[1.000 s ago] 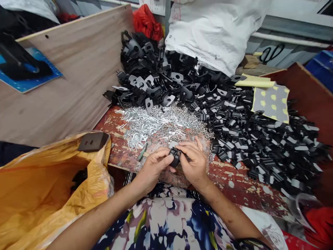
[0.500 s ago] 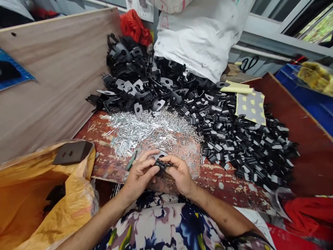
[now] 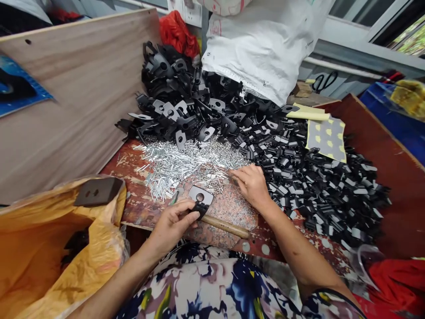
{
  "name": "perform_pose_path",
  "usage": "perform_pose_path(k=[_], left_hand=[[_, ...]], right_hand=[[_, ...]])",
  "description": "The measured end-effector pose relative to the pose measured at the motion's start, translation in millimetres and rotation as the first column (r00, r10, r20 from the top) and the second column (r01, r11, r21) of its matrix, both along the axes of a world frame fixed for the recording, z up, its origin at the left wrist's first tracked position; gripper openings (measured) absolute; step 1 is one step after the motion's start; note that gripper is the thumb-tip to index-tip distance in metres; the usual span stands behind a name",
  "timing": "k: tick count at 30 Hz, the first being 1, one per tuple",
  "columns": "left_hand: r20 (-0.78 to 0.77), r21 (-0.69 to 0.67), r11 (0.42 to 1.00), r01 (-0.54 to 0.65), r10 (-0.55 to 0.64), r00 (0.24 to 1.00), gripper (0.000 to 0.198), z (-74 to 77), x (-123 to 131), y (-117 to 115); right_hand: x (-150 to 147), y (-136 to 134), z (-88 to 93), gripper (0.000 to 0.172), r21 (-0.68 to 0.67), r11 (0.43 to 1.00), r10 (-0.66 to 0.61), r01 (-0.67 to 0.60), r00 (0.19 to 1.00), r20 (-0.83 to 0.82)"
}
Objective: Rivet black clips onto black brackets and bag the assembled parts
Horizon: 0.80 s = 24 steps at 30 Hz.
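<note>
My left hand (image 3: 173, 220) pinches a black clip part (image 3: 200, 200) with a flat holed tab, holding it near the table's front edge. My right hand (image 3: 251, 184) reaches forward to the heap of small silver pins (image 3: 186, 163), its fingers curled at the pile's right edge; whether a pin is between them I cannot make out. A wooden-handled tool (image 3: 225, 227) lies on the table between my two hands. Behind the pins is a pile of larger black holed parts (image 3: 186, 106), and to the right a spread of small black clips (image 3: 315, 177).
A yellow bag (image 3: 49, 248) with a dark plate on its rim stands at the left. A wooden board (image 3: 66, 97) leans at the back left. A white sack (image 3: 265, 44) lies behind the piles. A spotted sheet (image 3: 327, 138) rests on the clips; scissors (image 3: 323, 82) lie beyond.
My right hand left the black part and moved forward to the silver pins. My left hand keeps the part, and the wooden handle beneath has come into view.
</note>
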<state>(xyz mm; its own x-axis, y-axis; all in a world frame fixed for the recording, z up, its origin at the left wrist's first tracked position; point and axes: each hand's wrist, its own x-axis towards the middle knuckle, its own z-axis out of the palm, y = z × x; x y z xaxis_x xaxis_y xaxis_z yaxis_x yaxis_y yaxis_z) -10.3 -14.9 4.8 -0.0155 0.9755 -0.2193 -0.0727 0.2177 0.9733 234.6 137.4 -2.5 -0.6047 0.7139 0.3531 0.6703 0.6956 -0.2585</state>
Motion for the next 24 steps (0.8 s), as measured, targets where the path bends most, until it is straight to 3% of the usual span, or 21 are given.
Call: perform_pose_path(k=[3, 5, 9, 13, 17, 20, 22, 24], left_hand=[[-0.059, 0.047, 0.998, 0.049, -0.047, 0.997, 0.016, 2.5, 5.3, 7.7], [-0.169, 0.121, 0.986, 0.115, -0.093, 0.981, 0.02, 5.5, 9.9, 13.1], [-0.416, 0.211, 0.949, 0.233, -0.129, 0.9, 0.031, 7.5, 16.4, 17.2], [-0.447, 0.207, 0.955, 0.213, -0.102, 0.889, 0.038, 3.3, 15.9, 14.6], [-0.345, 0.181, 0.976, 0.125, -0.056, 0.937, 0.037, 1.6, 11.0, 12.7], [-0.174, 0.056, 0.995, 0.08, -0.069, 0.982, 0.038, 1.9, 8.0, 11.1], [0.047, -0.115, 0.987, 0.112, -0.107, 0.993, 0.038, 1.4, 8.2, 9.5], [0.267, -0.244, 0.955, 0.17, -0.102, 0.958, 0.04, 0.0, 10.6, 8.0]], right_hand=[[-8.2, -30.1, 16.5, 0.046, -0.145, 0.962, 0.215, -0.232, 0.968, -0.128], [-15.8, -50.9, 27.7, 0.042, -0.222, 0.917, 0.302, -0.332, 0.94, -0.158], [-26.7, -75.8, 39.7, 0.021, -0.3, 0.882, 0.32, -0.365, 0.928, -0.188], [-30.2, -77.5, 37.4, 0.021, -0.338, 0.853, 0.31, -0.398, 0.907, -0.285], [-34.1, -74.7, 27.4, 0.012, -0.426, 0.846, 0.125, -0.321, 0.896, -0.426], [-34.8, -73.9, 17.3, 0.011, -0.375, 0.899, 0.015, -0.226, 0.872, -0.489], [-32.9, -73.3, 9.7, 0.017, -0.193, 0.955, 0.106, -0.224, 0.869, -0.484], [-30.2, -73.0, 2.4, 0.022, 0.031, 0.95, 0.295, -0.311, 0.862, -0.411]])
